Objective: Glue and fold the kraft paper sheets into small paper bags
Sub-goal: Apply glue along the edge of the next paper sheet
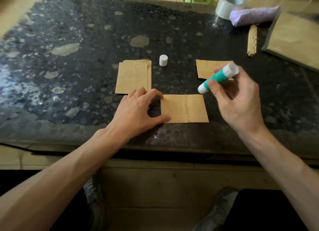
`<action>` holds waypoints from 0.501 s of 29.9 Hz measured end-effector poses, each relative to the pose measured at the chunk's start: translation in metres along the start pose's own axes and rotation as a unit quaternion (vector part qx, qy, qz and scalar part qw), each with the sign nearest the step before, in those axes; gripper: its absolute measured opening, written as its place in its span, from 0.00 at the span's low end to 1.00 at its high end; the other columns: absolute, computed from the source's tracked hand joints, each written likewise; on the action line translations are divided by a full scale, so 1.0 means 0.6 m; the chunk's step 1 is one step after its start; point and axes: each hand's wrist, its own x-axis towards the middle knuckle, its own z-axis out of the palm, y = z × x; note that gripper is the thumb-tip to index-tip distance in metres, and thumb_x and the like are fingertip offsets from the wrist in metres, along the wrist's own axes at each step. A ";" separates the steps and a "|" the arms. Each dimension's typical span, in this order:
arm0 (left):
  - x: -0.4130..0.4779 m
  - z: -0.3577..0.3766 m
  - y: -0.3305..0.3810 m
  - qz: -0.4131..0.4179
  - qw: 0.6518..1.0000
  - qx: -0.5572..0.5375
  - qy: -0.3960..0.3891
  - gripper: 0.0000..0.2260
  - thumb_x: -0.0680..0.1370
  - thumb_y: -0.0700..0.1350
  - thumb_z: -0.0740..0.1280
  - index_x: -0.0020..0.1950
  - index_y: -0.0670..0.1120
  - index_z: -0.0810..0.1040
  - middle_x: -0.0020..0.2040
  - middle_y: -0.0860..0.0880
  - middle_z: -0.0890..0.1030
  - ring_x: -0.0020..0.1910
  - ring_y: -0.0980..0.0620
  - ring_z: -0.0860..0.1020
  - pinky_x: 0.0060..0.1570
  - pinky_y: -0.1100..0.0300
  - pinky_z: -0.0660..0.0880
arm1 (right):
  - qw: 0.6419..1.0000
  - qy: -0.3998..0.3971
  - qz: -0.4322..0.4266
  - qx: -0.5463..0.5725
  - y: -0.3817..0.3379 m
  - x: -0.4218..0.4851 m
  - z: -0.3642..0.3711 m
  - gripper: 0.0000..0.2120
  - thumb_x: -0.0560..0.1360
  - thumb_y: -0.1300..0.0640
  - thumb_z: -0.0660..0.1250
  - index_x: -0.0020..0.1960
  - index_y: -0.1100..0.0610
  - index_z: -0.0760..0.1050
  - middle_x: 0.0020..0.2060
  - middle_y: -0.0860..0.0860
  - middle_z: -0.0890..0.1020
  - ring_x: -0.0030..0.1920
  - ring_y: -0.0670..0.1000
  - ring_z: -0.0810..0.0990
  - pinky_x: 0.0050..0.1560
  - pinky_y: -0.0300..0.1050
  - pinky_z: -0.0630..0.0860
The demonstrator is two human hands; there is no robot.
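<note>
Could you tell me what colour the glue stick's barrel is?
Teal-green, with white ends; glue stick, head view.

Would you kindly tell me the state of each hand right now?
Left hand: open, pressing on the left edge of the near kraft sheet.
Right hand: holding the glue stick above that sheet.

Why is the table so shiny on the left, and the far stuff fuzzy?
Head view: pale glare washes over the dark table on its left side; the tape roll and purple bundle at far right look soft and smeared; the wide lens bows the table's edges; the nearest paper sheet looks sharp.
</note>
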 end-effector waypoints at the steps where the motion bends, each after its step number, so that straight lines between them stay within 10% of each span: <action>1: 0.000 0.000 0.000 0.000 1.000 0.002 0.001 0.31 0.68 0.74 0.64 0.67 0.62 0.70 0.53 0.56 0.71 0.58 0.52 0.72 0.61 0.52 0.70 | 1.000 -0.027 0.002 0.003 -0.003 -0.002 0.008 0.16 0.80 0.54 0.72 0.66 0.59 0.77 0.55 0.48 0.82 0.57 0.46 0.84 0.58 0.47 0.83; 15: -0.004 0.000 -0.002 0.026 0.999 0.020 0.019 0.35 0.68 0.77 0.61 0.69 0.60 0.69 0.52 0.56 0.70 0.53 0.54 0.70 0.55 0.54 0.70 | 0.975 -0.211 -0.025 -0.066 -0.025 -0.003 0.105 0.15 0.80 0.51 0.72 0.64 0.51 0.77 0.56 0.41 0.83 0.60 0.41 0.80 0.61 0.38 0.77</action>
